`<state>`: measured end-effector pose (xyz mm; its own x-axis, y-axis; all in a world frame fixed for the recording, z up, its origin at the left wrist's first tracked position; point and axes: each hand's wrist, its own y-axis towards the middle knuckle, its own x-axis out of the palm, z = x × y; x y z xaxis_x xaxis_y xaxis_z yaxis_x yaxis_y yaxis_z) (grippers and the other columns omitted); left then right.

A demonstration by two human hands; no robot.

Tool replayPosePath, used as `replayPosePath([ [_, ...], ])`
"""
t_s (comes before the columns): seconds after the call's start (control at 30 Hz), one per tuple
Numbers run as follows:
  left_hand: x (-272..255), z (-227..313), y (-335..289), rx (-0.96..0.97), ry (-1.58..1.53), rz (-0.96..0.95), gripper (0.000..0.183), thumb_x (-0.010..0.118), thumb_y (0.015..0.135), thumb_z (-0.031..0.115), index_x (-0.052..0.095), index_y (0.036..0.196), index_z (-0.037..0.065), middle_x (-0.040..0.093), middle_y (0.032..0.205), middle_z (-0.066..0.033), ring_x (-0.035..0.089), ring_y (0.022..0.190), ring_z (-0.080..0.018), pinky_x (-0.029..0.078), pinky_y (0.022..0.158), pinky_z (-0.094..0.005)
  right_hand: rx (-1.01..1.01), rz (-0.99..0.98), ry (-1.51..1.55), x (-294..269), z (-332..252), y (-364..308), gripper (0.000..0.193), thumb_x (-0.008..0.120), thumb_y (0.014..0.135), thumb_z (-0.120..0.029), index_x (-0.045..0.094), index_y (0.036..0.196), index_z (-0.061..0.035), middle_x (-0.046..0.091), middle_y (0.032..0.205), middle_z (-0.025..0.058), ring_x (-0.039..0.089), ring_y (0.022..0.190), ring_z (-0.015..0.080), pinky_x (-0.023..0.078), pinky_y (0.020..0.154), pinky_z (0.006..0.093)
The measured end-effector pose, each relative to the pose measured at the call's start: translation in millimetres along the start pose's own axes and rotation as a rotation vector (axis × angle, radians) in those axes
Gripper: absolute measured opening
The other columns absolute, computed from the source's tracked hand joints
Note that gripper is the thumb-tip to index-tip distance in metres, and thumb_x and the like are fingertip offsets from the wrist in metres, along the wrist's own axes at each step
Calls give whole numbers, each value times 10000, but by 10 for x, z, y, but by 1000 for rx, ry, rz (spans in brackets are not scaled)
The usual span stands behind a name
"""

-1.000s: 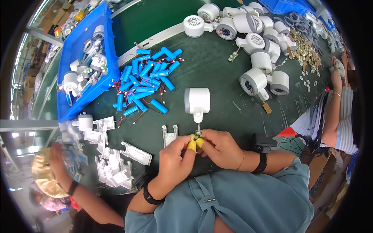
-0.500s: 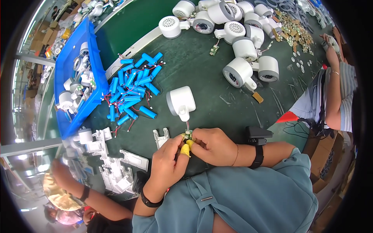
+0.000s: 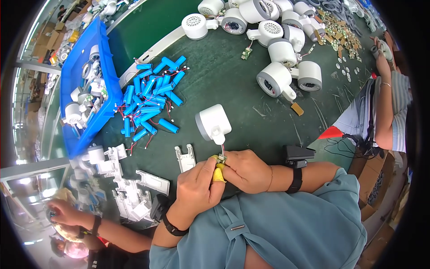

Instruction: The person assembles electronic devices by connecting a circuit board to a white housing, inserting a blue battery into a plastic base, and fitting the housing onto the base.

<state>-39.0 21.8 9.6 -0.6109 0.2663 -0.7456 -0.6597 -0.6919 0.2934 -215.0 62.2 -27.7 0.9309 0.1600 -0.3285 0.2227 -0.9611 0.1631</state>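
Both hands have drawn closer to the person's chest than a second ago, and the white fan housing (image 3: 213, 124) with its wire has come nearer with them; the green tabletop (image 3: 233, 89) carries everything else, seemingly unmoved. Largest on it is the blue bin (image 3: 85, 76) at the left edge, holding white parts; toward the far edge lies a cluster of white round housings (image 3: 277, 49); beside the bin, a heap of blue battery cells (image 3: 150, 98) with red and black leads; near the left front, flat white plastic brackets (image 3: 134, 188). A co-worker's arm (image 3: 387, 103) rests at the right edge. The left hand (image 3: 195, 190) and the right hand (image 3: 246, 170) meet at the near edge, both closed in a pinch on a small circuit board (image 3: 220, 158), with a yellow fingertip cover (image 3: 218, 175) showing between them. The board sits right at the fingertips, joined by a short wire to the fan housing just beyond the hands. Judging from this, the board is wired but not yet seated in the housing; many housings and cells remain unassembled.
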Motion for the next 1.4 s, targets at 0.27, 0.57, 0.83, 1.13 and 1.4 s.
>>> replayPosePath([
  [0.27,-144,-84,86,-151,-241,-75,266,708,801,12,658,1060,-22,671,796,-113,649,612,-185,520,564,-283,-11,-8,-21,-10,-32,55,203,580,899,-171,516,840,12,599,713,178,611,636,380,498,581,469],
  [0.57,-149,-62,137,-305,-297,-147,262,733,774,-12,681,1030,-13,680,782,-85,642,632,-122,517,584,-246,-26,42,-75,14,-9,21,210,629,836,-166,527,741,-10,599,665,158,604,573,365,498,542,461],
  [0.83,-87,-70,105,-353,-277,-139,294,742,769,18,673,1052,-20,678,765,-93,655,654,-132,527,615,-253,23,3,-59,-26,-25,-2,212,613,842,-174,527,745,-7,597,662,185,608,586,384,497,559,476],
  [1.13,-158,54,-104,-106,-94,2,494,772,776,87,572,1212,-29,641,1152,-187,636,981,-357,522,851,-404,531,-24,189,-658,-205,-124,151,534,945,-82,590,860,31,614,613,72,583,503,109,458,487,300],
  [1.4,-144,-138,-558,-270,221,71,670,834,684,172,525,1246,-22,513,1229,-194,516,1060,-378,415,888,-465,-8,74,-624,-424,-315,-257,243,735,785,-101,631,985,-11,636,876,132,617,650,271,511,572,347],
])
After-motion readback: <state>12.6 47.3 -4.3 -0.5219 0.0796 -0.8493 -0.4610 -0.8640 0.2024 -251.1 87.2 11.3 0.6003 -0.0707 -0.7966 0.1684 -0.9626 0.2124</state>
